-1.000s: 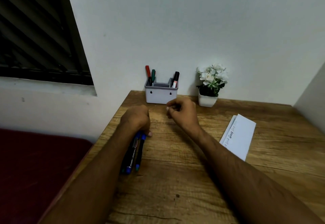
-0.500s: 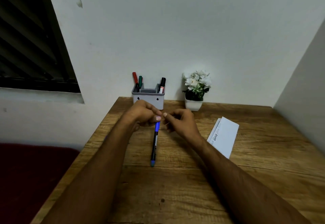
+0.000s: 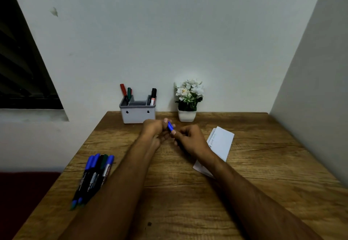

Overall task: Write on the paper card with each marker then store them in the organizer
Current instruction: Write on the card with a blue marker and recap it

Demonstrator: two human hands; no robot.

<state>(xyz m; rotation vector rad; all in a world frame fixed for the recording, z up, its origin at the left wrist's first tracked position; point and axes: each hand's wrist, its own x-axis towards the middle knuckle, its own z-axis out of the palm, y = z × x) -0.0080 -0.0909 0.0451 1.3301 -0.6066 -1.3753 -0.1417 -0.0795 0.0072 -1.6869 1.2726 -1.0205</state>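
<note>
Both my hands meet over the middle of the wooden desk (image 3: 188, 192) on a blue marker (image 3: 170, 126). My left hand (image 3: 153, 128) curls round one end and my right hand (image 3: 188, 139) pinches the other; most of the marker is hidden by the fingers. The white paper card (image 3: 221, 141) lies just right of my right hand, partly under that wrist. A grey-white organizer (image 3: 138, 114) stands at the desk's back edge with a red, a green and a black marker upright in it. Several loose markers (image 3: 94, 175) lie at the desk's left edge beside my left forearm.
A small white pot of white flowers (image 3: 188, 100) stands right of the organizer against the wall. A dark window (image 3: 22, 60) is at the left and a side wall closes the right. A dark red surface (image 3: 24, 192) lies below the desk's left edge.
The blue marker, hanging from my left hand half a second ago, is now held up between both hands. The view has widened, so the loose markers at the left show again.
</note>
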